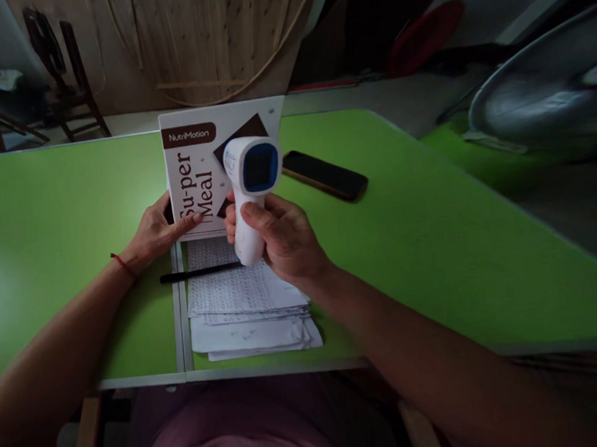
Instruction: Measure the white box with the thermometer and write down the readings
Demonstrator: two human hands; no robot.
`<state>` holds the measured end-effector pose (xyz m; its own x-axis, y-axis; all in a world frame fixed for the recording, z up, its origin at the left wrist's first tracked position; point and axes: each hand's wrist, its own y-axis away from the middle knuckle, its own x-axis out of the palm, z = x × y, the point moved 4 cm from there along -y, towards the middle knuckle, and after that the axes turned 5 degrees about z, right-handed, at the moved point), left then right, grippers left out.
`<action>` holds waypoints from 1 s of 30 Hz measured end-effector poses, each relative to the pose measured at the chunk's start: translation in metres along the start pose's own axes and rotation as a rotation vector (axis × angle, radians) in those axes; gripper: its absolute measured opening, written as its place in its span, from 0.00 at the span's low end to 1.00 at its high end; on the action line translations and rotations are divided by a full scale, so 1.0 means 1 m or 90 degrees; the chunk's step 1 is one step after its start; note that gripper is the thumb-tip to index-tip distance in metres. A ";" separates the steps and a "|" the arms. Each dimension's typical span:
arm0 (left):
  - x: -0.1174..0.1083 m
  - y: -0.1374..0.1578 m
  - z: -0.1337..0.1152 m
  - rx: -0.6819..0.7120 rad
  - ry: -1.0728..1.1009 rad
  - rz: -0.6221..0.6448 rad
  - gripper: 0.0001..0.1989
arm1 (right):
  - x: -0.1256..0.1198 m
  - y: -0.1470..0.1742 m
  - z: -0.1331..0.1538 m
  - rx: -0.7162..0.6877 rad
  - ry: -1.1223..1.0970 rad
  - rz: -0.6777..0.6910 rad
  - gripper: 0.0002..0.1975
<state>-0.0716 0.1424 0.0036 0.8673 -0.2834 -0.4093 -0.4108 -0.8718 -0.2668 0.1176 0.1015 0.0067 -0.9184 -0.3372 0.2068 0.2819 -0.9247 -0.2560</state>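
My left hand (166,224) grips the lower left edge of a white and brown box (190,169) printed "NutriMotion Su-per Meal", thumb across its front. The box stands upright, its lettering running sideways. Wrapped round the handle of a white infrared thermometer (250,233) is my right hand (289,237). Its dark, blue-rimmed screen faces me, and it covers part of the box front. Below both hands lies a stack of handwritten papers (242,300). A black pen (196,273) rests across the papers, its right end meeting the thermometer's base in view.
A dark phone (326,174) lies right of the box on the green table (431,263). A metal seam (178,316) crosses the tabletop beside the papers. Beyond the table are a wooden chair (68,82), a wooden panel (209,41) and a large round silvery object (546,84).
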 end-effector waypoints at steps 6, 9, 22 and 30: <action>-0.001 0.000 0.001 -0.008 0.014 -0.008 0.27 | 0.001 0.000 0.001 0.000 -0.011 0.011 0.20; -0.003 -0.001 0.003 -0.029 0.023 -0.015 0.29 | 0.002 0.000 0.001 0.003 -0.024 0.014 0.21; -0.004 -0.001 0.010 -0.057 0.075 -0.024 0.32 | -0.011 0.005 0.028 -0.082 0.075 0.006 0.19; -0.019 -0.004 0.031 0.038 0.004 -0.127 0.38 | -0.094 0.013 0.066 -0.060 0.476 -0.025 0.27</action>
<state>-0.0948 0.1633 -0.0147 0.9348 -0.1103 -0.3376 -0.2468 -0.8854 -0.3940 0.2256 0.1093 0.0460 -0.8801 -0.0632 -0.4706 0.2513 -0.9029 -0.3486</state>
